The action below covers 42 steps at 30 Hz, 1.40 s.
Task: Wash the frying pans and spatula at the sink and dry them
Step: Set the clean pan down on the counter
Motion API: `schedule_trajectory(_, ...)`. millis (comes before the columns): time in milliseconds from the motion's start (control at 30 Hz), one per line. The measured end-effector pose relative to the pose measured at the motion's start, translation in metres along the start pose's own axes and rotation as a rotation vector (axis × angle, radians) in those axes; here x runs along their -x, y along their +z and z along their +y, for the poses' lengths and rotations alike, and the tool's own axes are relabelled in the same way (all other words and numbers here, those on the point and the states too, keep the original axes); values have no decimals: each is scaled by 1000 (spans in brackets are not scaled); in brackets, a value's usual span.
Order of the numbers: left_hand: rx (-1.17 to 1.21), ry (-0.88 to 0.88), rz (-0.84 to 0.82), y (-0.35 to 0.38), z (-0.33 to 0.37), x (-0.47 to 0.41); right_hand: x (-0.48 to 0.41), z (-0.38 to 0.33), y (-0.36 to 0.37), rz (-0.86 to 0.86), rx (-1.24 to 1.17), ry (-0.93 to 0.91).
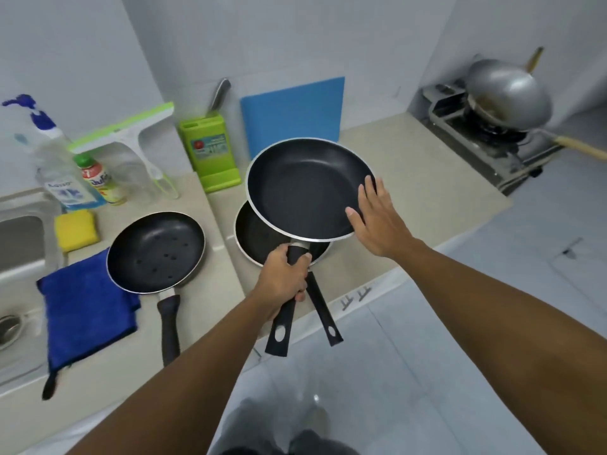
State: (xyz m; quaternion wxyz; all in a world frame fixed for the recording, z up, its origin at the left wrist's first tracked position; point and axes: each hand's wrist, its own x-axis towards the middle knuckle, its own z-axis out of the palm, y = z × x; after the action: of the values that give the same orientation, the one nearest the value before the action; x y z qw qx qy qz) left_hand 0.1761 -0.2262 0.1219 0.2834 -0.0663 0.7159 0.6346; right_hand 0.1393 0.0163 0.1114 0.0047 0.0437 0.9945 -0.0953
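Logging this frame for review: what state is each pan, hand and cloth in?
Raised pan: off the counter, tilted, held by its handle.
Left hand: grips the raised pan's handle.
Right hand: open, fingers against the raised pan's rim.
Lower pan: flat on the counter, under the raised pan.
Spotted pan: flat on the counter, edge overlapping the blue cloth.
Blue cloth: lying flat, untouched.

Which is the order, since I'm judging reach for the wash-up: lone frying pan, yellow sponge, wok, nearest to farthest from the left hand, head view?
From the left hand, gripping the handle of the lifted pan:
1. Lone frying pan, just left of it on the counter.
2. Yellow sponge, farther left, by the sink.
3. Wok, far right, on the stove.
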Motion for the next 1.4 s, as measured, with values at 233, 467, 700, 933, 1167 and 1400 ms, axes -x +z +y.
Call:
schedule_trajectory(233,32,-60,11,81,-10,-74,-44,96,24,-146,-71,39)
schedule_trajectory(467,14,-141,-10,139,-15,-153,-93,169,51,-201,-112,109)
schedule_trajectory(700,46,-183,42,187,-21,-203,-130,229,75,-253,-141,95)
schedule_trajectory(933,72,-200,137,229,-33,-227,-159,267,93,-260,-140,-4)
schedule_trajectory(1167,139,-202,279,276,-48,-232,-177,297,100,-261,-135,-151)
schedule_trajectory(1400,219,-232,294,302,-56,-228,-180,313,109,-249,-115,-242)
